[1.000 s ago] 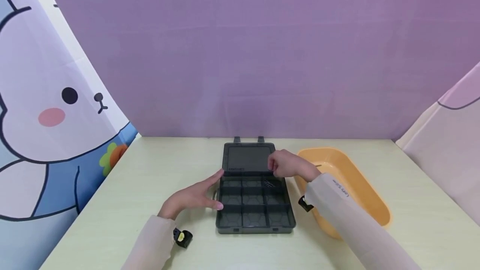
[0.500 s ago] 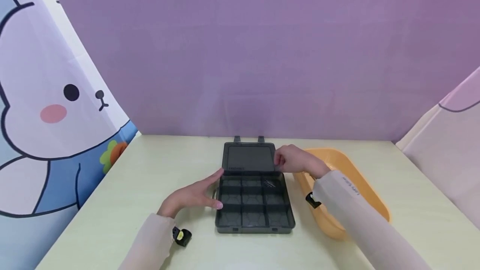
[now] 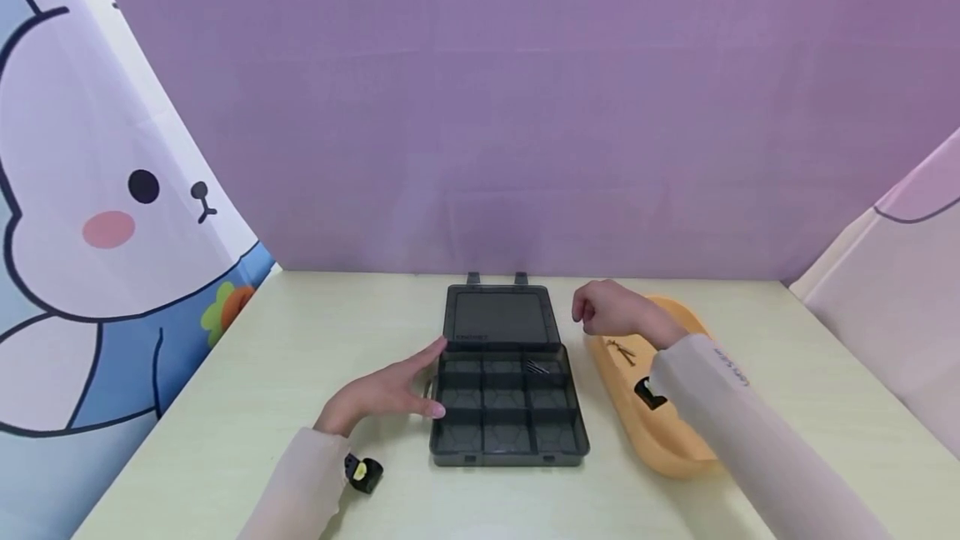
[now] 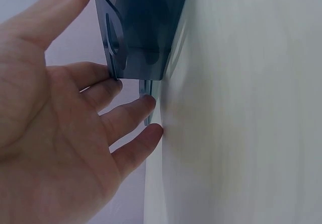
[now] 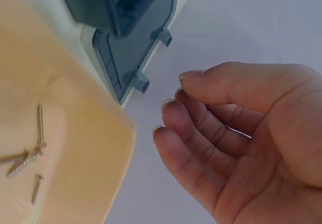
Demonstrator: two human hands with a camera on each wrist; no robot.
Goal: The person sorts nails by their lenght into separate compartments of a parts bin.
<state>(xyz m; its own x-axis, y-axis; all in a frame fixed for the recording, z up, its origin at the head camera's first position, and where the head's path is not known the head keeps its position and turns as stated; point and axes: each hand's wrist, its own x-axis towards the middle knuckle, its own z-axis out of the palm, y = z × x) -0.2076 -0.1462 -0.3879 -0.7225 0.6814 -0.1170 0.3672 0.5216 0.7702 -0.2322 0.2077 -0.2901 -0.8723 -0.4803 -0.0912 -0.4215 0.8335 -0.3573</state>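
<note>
A dark translucent compartment box (image 3: 509, 460) lies in the middle of the table, its lid (image 3: 501, 313) folded back. Thin light streaks (image 3: 537, 367), too small to identify, show in its far right compartment. My left hand (image 3: 386, 390) touches the box's left side with thumb and fingers spread; the left wrist view shows fingertips at the box corner. My right hand (image 3: 618, 311) hovers over the far left corner of an orange tray (image 3: 663, 458). Its fingers are loosely bent and hold nothing in the right wrist view. Several screws (image 5: 41, 126) lie in the tray.
The pale table (image 3: 337, 311) meets a purple cloth backdrop (image 3: 480, 148) at the back. A cartoon-printed cloth (image 3: 150, 273) stands along the left side. Two latch tabs (image 3: 521, 278) stick out from the lid's far edge.
My right hand has moved right, from above the box's far right compartment to above the tray, uncovering the light streaks and screws in the tray. My left hand has stayed at the box.
</note>
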